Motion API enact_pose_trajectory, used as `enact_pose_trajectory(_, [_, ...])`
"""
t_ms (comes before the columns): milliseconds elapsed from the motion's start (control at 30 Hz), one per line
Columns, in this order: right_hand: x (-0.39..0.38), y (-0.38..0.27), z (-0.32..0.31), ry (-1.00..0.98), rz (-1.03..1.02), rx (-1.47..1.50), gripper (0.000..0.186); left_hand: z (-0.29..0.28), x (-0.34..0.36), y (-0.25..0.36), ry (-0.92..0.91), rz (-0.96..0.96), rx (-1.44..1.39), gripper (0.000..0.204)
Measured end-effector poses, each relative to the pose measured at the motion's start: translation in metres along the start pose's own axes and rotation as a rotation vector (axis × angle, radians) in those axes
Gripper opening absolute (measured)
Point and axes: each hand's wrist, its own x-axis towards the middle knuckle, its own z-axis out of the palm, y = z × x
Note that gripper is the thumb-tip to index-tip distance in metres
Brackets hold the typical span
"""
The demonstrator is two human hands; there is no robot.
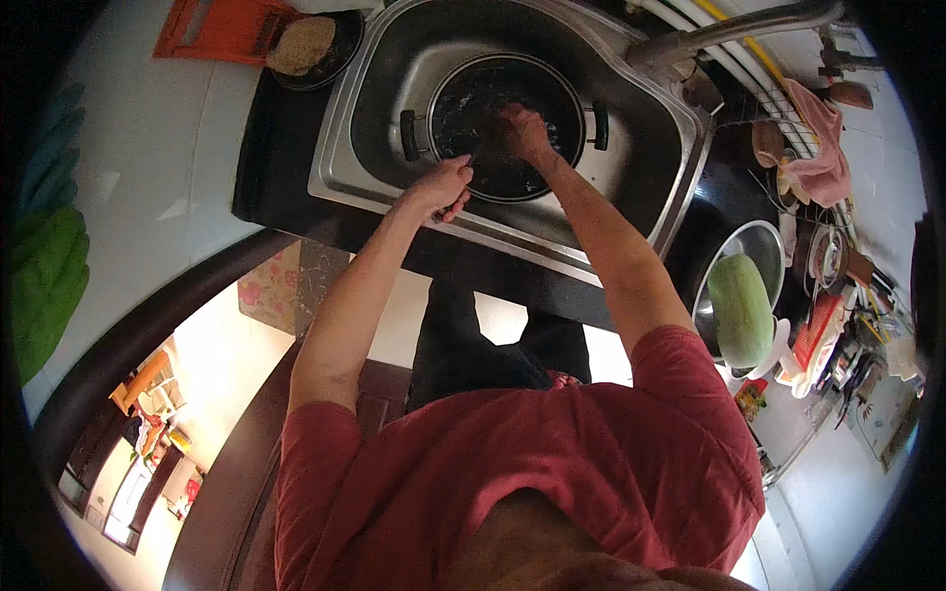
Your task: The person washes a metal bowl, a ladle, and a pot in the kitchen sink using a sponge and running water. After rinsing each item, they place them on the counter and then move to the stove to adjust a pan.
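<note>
A dark round pot (455, 167) with two black side handles sits in the steel sink (631, 187), water with pale specks or foam inside it. My left hand (440, 189) is closed at the pot's near left rim, around a thin, dark object whose end shows below the fist; its kind is unclear. Over the pot's middle, my right hand (522, 133) reaches in with its fingers curled together. Whatever those fingers hold, if anything, is lost in the dark pot.
A curved faucet (749, 28) reaches over the sink's far right. Right of the sink, a large green melon (741, 310) lies in a metal bowl (769, 236). A scrubbing pad (301, 46) rests on a dark dish at the far left, beside an orange board-like thing (212, 30).
</note>
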Motion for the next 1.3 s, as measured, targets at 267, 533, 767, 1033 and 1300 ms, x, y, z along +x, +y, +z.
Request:
enact_pose_trajectory(267, [-0.011,-0.003,0.004,0.005,0.178,-0.114,0.035,-0.002,0.004,-0.003,0.04,0.03,-0.054,0.053])
enact_pose_trajectory(533, [0.009,-0.012,-0.035,0.099,0.167,0.574,0.039,-0.003,0.006,-0.005,0.094,0.047,0.026,0.052])
enact_pose_trajectory(767, [-0.047,0.011,-0.03,0.136,0.235,0.012,0.038,0.002,-0.015,-0.009,0.718,0.482,0.884,0.037])
enact_pose_trajectory(1033, [-0.075,-0.074,-0.108,0.318,-0.115,0.496,0.036,0.007,-0.022,-0.018,0.729,0.506,0.974,0.04])
enact_pose_trajectory(1300, [-0.046,-0.084,-0.086,0.18,-0.143,0.013,0.034,0.01,-0.015,-0.023,0.771,0.638,1.007,0.02])
